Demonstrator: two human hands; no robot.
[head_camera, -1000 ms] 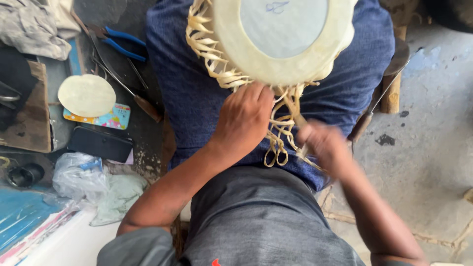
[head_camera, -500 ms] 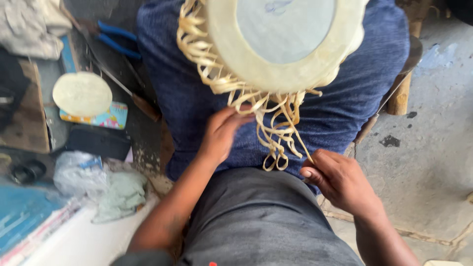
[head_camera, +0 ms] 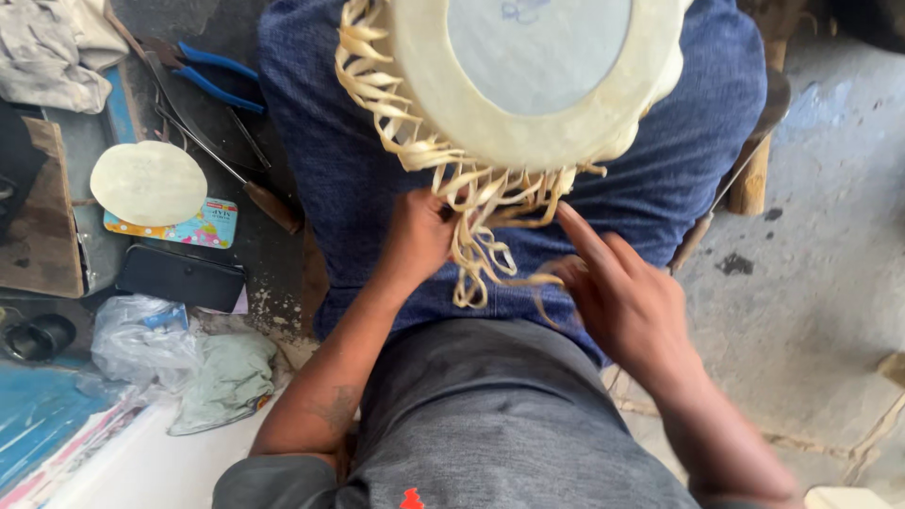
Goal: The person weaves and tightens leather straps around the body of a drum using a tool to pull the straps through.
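**Desk:** What's at the centre of the frame?

**Photographer:** A round drum head [head_camera: 537,66], pale hide stretched over a ring, resting on the person's lap against blue trousers [head_camera: 320,141]. A fringe of cream straps [head_camera: 476,221] hangs from its near rim, looped and tangled.

**Desk:** How would it handle?

**Photographer:** Light, by the look of it. The stretched face seems taut and stiff, probably easy to dent or mark, so the rim is the safer place to hold. The straps look springy and a little slick; I'd pinch them close to the rim, where they are anchored.

**Desk:** And the hands?

**Photographer:** The left hand [head_camera: 415,236] is closed around a bunch of straps just under the rim, fingers [head_camera: 436,205] curled tight. The right hand [head_camera: 627,297] is loose, forefinger stretched toward the rim, one strap end touching it near the thumb; it grips nothing firmly that I can see.

**Desk:** Surroundings?

**Photographer:** On the floor to the left lie blue-handled pliers [head_camera: 212,75], a long awl [head_camera: 226,170], a loose hide disc [head_camera: 148,182], a dark phone [head_camera: 179,278] and a crumpled plastic bag [head_camera: 141,339]. Concrete paving [head_camera: 830,264] runs to the right.
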